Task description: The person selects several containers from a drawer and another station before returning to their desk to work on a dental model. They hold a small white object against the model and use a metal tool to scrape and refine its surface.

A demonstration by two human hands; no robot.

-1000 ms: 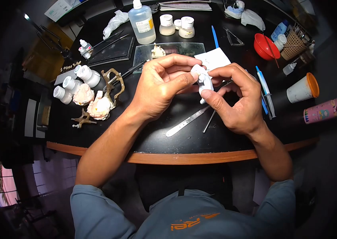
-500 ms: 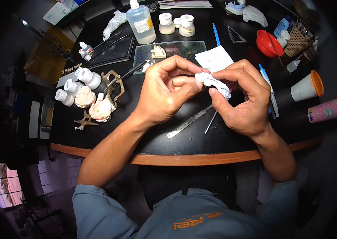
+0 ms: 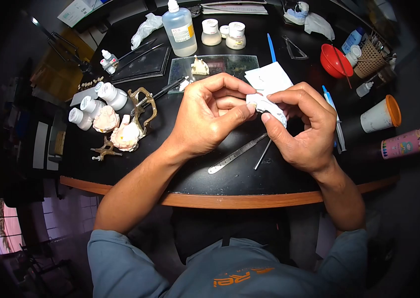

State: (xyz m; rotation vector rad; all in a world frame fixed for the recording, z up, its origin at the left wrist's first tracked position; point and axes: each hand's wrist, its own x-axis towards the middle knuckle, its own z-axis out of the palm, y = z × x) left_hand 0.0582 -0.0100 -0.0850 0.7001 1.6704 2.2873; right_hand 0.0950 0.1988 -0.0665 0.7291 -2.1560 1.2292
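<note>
A curved white piece, rough like plaster or putty, is held between both hands above the black table. My left hand pinches its left end between thumb and fingers. My right hand grips its right side with thumb and forefinger. Below the hands lie a metal scalpel handle and a thin rod. White paper lies just behind the piece. A small tooth model stands on a glass plate beyond my left hand.
Dental casts in a brass articulator and white-capped jars stand left. A large bottle and more jars are behind. Right are a red bowl, a blue syringe, an orange-rimmed cup and a pink container.
The white piece has turned slightly between my fingers, showing more of its upper face. The camera view has shifted a little. Both hands keep their hold.
</note>
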